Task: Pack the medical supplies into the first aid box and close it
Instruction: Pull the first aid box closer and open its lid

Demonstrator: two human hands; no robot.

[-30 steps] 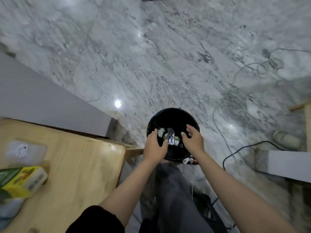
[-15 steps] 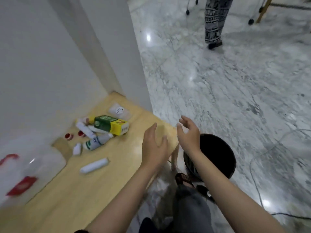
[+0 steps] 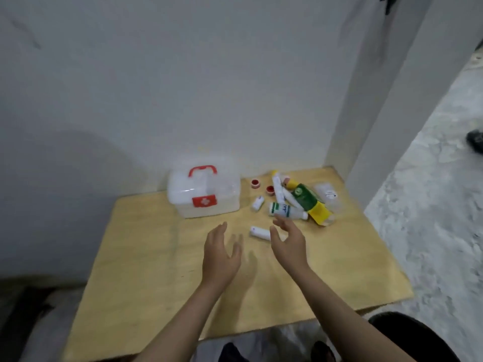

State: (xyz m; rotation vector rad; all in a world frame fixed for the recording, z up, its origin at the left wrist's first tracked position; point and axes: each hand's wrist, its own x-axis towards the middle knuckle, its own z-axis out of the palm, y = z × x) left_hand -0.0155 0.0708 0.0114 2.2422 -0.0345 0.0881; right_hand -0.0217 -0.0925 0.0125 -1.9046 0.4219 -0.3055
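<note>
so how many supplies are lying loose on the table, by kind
red tape rolls: 2
white rolls or tubes: 4
white bottle with green label: 1
green and yellow box: 1
clear packet: 1
total: 9, though the pile is blurry, so more could be hidden

1. The right hand (image 3: 288,244) is covering the near end of a white roll (image 3: 259,232).
2. The box (image 3: 203,190) is showing only a cloudy interior; whatever is inside cannot be told.
3. Print on the bottle (image 3: 286,210) and the green carton (image 3: 309,202) is blurring past reading.
4. The black bin (image 3: 415,335) is being cut off by the bottom edge.
5. A dark shape (image 3: 475,141) is being cut off by the right edge.
</note>
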